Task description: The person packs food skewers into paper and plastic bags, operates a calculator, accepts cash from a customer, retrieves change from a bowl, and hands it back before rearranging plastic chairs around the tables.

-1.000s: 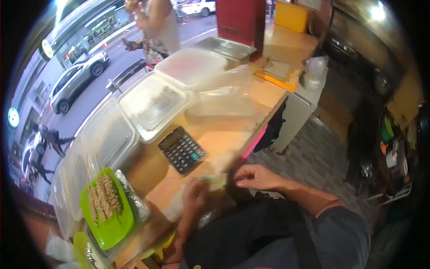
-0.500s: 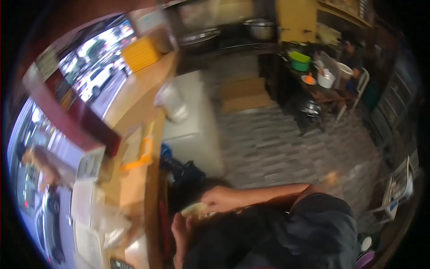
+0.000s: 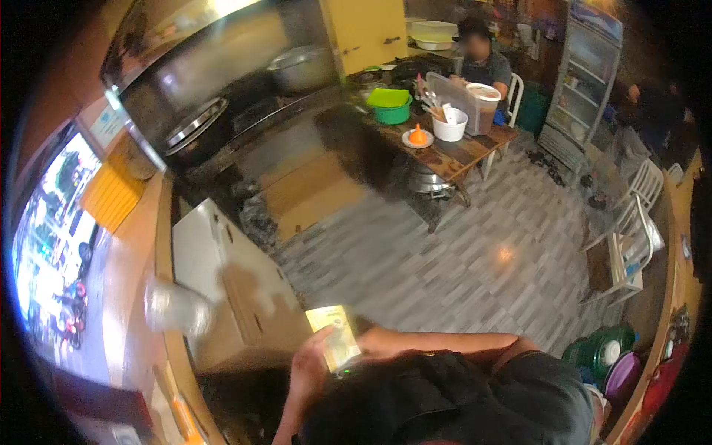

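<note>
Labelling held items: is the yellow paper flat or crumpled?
Flat: the yellow paper shows a broad face and straight edges. Whether folded: cannot tell.

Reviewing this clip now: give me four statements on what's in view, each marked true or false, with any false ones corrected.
1. The wearer's left hand holds a yellowish slip. True.
2. The orange cone lies on the floor. False: the orange cone sits on a plate on the wooden table.
3. A person sits behind that table. True.
4. The slip is dark blue. False: it is yellowish.
</note>
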Available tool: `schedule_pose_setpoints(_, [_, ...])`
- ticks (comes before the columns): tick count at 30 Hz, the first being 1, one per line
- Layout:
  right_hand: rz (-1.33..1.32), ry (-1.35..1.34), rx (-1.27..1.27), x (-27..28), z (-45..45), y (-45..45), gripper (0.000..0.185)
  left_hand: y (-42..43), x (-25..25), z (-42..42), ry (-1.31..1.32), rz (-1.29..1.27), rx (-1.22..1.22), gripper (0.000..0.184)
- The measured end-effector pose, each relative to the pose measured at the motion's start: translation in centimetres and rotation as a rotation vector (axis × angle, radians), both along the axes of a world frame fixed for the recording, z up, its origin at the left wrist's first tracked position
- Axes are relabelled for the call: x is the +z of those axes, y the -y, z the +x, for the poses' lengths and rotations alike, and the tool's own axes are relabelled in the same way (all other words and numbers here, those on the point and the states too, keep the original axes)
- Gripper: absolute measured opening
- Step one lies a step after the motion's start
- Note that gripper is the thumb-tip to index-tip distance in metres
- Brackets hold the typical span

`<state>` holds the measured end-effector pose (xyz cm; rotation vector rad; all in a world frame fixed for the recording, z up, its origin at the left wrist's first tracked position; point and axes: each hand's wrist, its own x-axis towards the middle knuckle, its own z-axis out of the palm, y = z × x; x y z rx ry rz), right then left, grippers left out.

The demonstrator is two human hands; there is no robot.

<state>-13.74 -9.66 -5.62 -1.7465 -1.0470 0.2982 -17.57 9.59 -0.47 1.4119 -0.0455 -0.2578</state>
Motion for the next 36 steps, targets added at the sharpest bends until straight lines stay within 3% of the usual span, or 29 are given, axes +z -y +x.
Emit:
schedule_pose_setpoints(1, [-0.004,-0.001,-0.023,-2.6,2.0,0.8,0.029,0.3,-1.1,2.9,0.110,0.208,-0.024,0.034])
schedule_pose_setpoints(3, [0.020,-0.203,-0.047,-2.3,5.8,2.5,0.028,1.5,-1.1,9.2,0.113,0.402,-0.177,0.034])
schedule_pose_setpoints(5, [0.100,-0.222,-0.104,-1.7,9.9,4.1,0.028,3.1,-2.3,14.6,0.126,0.255,-0.160,0.033])
schedule_pose_setpoints(7, [0.060,-0.509,-0.158,-0.7,14.6,5.2,0.037,4.3,-2.9,20.9,-0.015,0.081,-0.225,0.035])
schedule_pose_setpoints(8, [-0.031,-0.552,-0.246,1.4,17.2,5.8,0.040,4.5,-3.0,24.3,0.104,0.211,-0.291,0.036])
schedule_pose_setpoints(9, [0.037,-0.623,-0.338,2.2,19.7,5.8,0.041,5.0,-2.9,27.3,0.098,0.203,-0.316,0.036])
schedule_pose_setpoints(11, [0.139,-0.561,-0.655,5.1,23.8,6.5,0.033,6.3,-2.3,33.2,0.357,0.307,-0.487,0.038])
schedule_pose_setpoints(12, [0.146,-0.567,-0.673,5.4,26.1,7.5,0.033,7.6,-1.7,35.9,0.465,0.327,-0.537,0.038])
schedule_pose_setpoints(15, [-0.029,-0.526,-0.808,4.3,30.9,10.5,0.031,11.5,-0.2,42.4,0.225,0.192,-0.635,0.034])
schedule_pose_setpoints(17, [0.286,-0.559,-0.942,2.8,33.7,12.5,0.030,14.1,-1.4,47.3,0.164,0.107,-0.710,0.036])
schedule_pose_setpoints(20, [0.295,-0.649,-1.144,2.8,38.3,17.6,0.030,18.1,-2.0,55.2,0.203,0.153,-0.799,0.038])
schedule_pose_setpoints(24, [0.405,-0.747,-1.380,3.1,44.9,26.5,0.027,23.5,-3.1,67.6,0.257,0.236,-0.753,0.035])
schedule_pose_setpoints(25, [0.612,-0.668,-1.414,2.5,47.1,28.3,0.026,24.8,-3.7,70.9,0.263,0.221,-0.693,0.035])
schedule_pose_setpoints(27, [0.597,-0.599,-1.473,2.9,50.3,31.7,0.024,27.0,-4.7,76.7,0.217,0.270,-0.624,0.035])
schedule_pose_setpoints(33, [0.820,-0.740,-1.516,6.0,61.3,35.8,0.022,33.0,-6.9,92.0,0.030,0.358,-0.466,0.036])
schedule_pose_setpoints(35, [0.777,-0.784,-1.518,6.9,63.2,36.6,0.021,35.2,-7.9,95.8,-0.037,0.415,-0.421,0.040])
schedule_pose_setpoints(36, [0.797,-0.734,-1.526,6.8,64.1,36.9,0.020,36.3,-11.5,99.0,0.064,0.426,-0.411,0.049])
